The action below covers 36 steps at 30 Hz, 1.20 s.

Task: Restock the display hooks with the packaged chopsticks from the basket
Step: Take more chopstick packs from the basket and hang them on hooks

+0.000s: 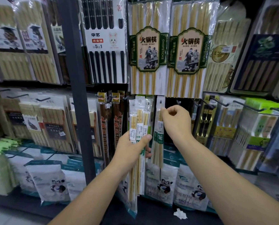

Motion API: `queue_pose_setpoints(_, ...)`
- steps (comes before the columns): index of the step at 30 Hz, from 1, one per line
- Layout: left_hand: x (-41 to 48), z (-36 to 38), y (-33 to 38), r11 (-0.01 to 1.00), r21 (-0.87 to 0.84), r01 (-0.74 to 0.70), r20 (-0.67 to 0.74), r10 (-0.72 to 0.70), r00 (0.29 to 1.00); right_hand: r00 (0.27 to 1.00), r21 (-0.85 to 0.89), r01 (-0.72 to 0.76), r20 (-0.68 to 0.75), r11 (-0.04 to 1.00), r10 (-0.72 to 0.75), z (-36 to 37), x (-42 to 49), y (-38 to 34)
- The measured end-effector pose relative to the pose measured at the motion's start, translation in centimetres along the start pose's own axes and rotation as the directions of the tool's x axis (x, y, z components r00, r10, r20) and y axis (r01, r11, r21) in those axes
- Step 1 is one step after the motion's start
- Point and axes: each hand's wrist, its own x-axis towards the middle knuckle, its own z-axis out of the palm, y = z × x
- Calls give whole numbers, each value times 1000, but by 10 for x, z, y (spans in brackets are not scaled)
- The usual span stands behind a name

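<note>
Centrally, left hand point(132, 146) grips several clear-sleeved pale bamboo chopstick packs point(139, 117); right hand point(177, 125) pinches one similar pack point(159, 140) upright.

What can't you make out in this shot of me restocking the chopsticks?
Head view:
- Basket: outside the frame, so remaining stock is unknown.
- Single pack pinched by the right hand: its header covers the hook behind it, so whether it is fully hung is unclear.
- Bundle of packs in the left hand: they overlap, count uncertain.
- Stickers: print too small to read.
</note>
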Motion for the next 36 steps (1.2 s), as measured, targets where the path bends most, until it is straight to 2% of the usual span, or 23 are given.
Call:
queue_pose_setpoints(5,-1,5,2,1000,4,-11,31,11,999,986,205,9,164,979,-43,-1,-20,-15)
queue_pose_setpoints(8,-2,8,3,1000,2,-10,42,10,999,984,219,26,165,975,-63,-1,-21,-20)
queue_pose_setpoints(11,-3,10,3,999,-32,-19,46,20,999,987,286,-40,162,957,-7,-1,-17,-16)
queue_pose_setpoints(14,-4,8,3,999,27,-34,-31,35,999,991,326,-92,124,941,54,-3,-13,-10)
queue_pose_setpoints(17,-1,3,2,992,122,-36,-114,50,992,996,261,-66,69,963,50,-3,-7,-8)
queue_pose_setpoints(22,3,-6,-2,962,272,-17,-96,45,994,1000,165,21,-10,986,-20,3,1,-6)
queue_pose_setpoints(26,3,-9,-7,980,196,38,-54,-28,998,998,102,64,-24,993,-62,7,5,-5)
queue_pose_setpoints(29,2,-11,-6,981,189,39,-50,-30,998,999,88,46,-25,995,-44,11,8,-3)
queue_pose_setpoints(36,3,-5,2,996,39,74,-15,-74,997,999,67,1,-48,998,2,13,13,1)
